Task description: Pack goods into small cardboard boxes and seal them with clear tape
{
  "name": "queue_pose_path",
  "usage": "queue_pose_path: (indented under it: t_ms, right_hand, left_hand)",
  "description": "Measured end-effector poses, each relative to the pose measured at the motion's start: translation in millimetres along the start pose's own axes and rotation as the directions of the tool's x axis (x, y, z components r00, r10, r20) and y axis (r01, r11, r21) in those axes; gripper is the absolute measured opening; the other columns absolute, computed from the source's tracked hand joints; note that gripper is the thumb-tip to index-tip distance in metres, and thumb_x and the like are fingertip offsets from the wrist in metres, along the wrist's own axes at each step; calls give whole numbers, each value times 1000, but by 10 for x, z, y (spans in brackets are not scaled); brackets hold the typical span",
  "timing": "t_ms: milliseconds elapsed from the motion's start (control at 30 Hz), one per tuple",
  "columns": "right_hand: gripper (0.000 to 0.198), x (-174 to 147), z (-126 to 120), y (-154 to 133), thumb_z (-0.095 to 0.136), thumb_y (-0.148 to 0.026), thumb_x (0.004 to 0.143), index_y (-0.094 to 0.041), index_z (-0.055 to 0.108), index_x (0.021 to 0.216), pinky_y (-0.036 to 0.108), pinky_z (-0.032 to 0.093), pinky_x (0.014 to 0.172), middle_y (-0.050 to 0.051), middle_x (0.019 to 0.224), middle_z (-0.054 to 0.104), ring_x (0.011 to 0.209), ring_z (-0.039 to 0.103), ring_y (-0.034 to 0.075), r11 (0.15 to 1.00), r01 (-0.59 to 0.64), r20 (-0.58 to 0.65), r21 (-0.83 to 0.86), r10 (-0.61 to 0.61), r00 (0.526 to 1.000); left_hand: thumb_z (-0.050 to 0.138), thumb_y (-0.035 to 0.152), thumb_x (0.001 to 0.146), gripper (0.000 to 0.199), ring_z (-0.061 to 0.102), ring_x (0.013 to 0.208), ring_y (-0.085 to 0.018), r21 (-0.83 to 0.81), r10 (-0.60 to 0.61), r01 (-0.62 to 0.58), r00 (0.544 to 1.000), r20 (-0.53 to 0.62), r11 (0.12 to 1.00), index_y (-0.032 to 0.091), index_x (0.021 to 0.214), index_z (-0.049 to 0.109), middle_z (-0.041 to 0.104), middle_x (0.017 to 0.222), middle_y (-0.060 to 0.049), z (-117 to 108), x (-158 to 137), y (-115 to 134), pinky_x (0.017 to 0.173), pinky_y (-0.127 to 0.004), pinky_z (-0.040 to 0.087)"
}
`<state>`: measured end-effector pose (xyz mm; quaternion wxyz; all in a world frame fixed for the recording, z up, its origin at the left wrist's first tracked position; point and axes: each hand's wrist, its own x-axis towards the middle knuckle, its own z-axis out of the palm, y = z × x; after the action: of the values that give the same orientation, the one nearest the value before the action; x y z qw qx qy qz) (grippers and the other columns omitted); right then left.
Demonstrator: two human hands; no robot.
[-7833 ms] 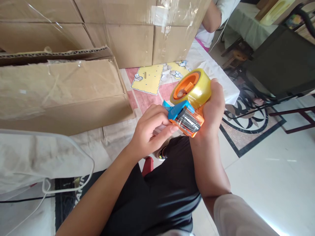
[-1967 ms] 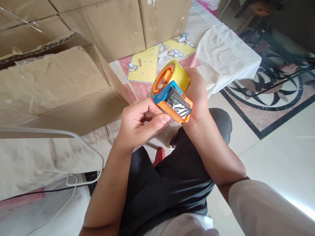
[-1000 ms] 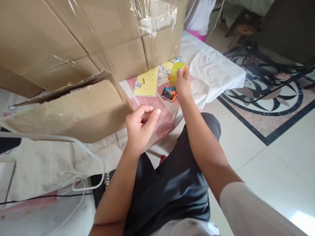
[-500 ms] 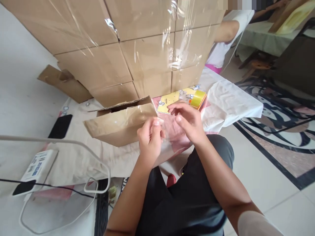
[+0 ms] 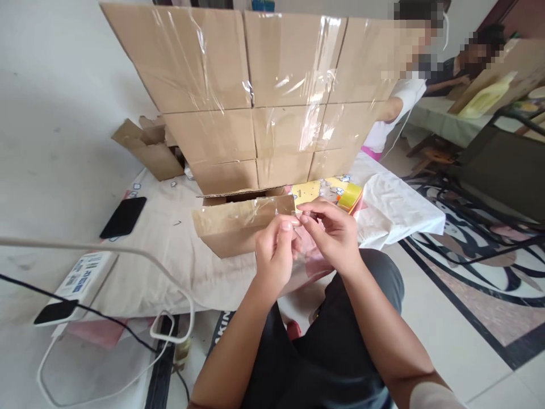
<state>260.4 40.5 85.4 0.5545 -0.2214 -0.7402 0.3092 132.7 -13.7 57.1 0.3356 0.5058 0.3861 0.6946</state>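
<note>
Long open brown cardboard box (image 5: 232, 241) just beyond the left hand (image 5: 275, 250): likely light, stiff; hold by its side walls. Wide yellow tape roll (image 5: 349, 196) beyond the right hand (image 5: 336, 233): likely dense, slick. Thin clear plastic strip (image 5: 297, 215) between both hands' fingertips: probably featherlight, limp, clingy; edges only. Both thumbs pinched to fingers, apparently clamped on it, forearms angled inward.

Carton (image 5: 232, 236): matt cardboard; tape roll (image 5: 349, 195): smooth plastic; tablecloth (image 5: 147, 267): wrinkled.
</note>
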Motion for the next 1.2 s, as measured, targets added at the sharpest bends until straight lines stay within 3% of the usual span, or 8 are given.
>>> queue_pose_path:
  t_ms: [533, 633, 767, 867, 967, 1033, 1133, 1200]
  right_hand:
    - [8, 62, 274, -294, 79, -26, 89, -23, 73, 92, 23, 50, 66, 1, 85, 67, 74, 62, 11, 989, -133, -138, 64, 141, 980]
    - [8, 95, 296, -344, 77, -27, 91, -22, 72, 92, 24, 47, 63, 1, 84, 66, 72, 60, 11, 989, -125, -102, -83, 117, 988]
    - [5, 120, 384, -499, 70, -24, 96, -22, 70, 91, 27, 47, 67, 1, 86, 65, 75, 60, 13, 928, -8, -47, -371, -10, 999]
    - [5, 222, 413, -695, 68, -23, 96, -22, 69, 92, 27, 48, 68, 1, 84, 65, 74, 60, 13, 912, 69, -110, -405, -123, 986]
    - [5, 430, 374, -919, 73, -26, 94, -22, 70, 93, 27, 48, 66, 1, 81, 65, 71, 60, 12, 936, 95, -183, -338, -164, 969]
    - [8, 596, 325, -1038, 76, -28, 92, -22, 71, 93, 28, 49, 67, 2, 83, 66, 72, 60, 13, 950, 85, -142, -300, -133, 981]
    - [8, 830, 247, -1113, 77, -29, 90, -24, 72, 90, 30, 50, 70, 6, 98, 67, 91, 65, 18, 929, 138, -42, -344, -162, 986]
    - [8, 957, 204, -1084, 77, -30, 90, -25, 71, 89, 31, 51, 72, 8, 111, 68, 109, 65, 22, 898, 192, 3, -396, -208, 978]
  left_hand:
    - [46, 47, 107, 36, 56, 54, -10, -45, 67, -65, 997, 37, 997, 21, 92, 65, 57, 60, 4, -248, -3, 299, 57, -23, 44]
    - [48, 45, 105, 35, 55, 53, -11, 53, -3, 4, 1000, -14, 999, 21, 87, 67, 55, 58, 3, -318, 29, 372, 56, -25, 41]
    - [52, 42, 101, 29, 63, 62, -16, 194, -146, 159, 986, -80, 968, 24, 89, 71, 63, 63, 1, -463, 94, 443, 61, -27, 43]
    - [57, 43, 98, 23, 67, 67, -18, 320, -185, 230, 969, -166, 919, 26, 100, 72, 68, 65, 1, -680, 166, 429, 64, -28, 45]
    - [57, 39, 97, 20, 65, 65, -17, 445, -26, 151, 962, -273, 883, 26, 101, 72, 68, 68, 1, -972, 239, 358, 66, -29, 46]
    - [58, 34, 96, 16, 65, 71, -18, 536, 139, 94, 915, -378, 839, 25, 99, 72, 70, 76, -1, -1152, 284, 295, 70, -30, 47]
    - [60, 29, 95, 16, 64, 103, -25, 699, 358, 60, 826, -436, 712, 24, 104, 73, 73, 105, -7, -1328, 345, 197, 90, -37, 50]
    - [60, 27, 95, 25, 56, 125, -31, 771, 402, 50, 830, -386, 635, 24, 117, 72, 67, 132, -10, -1381, 377, 139, 102, -44, 46]
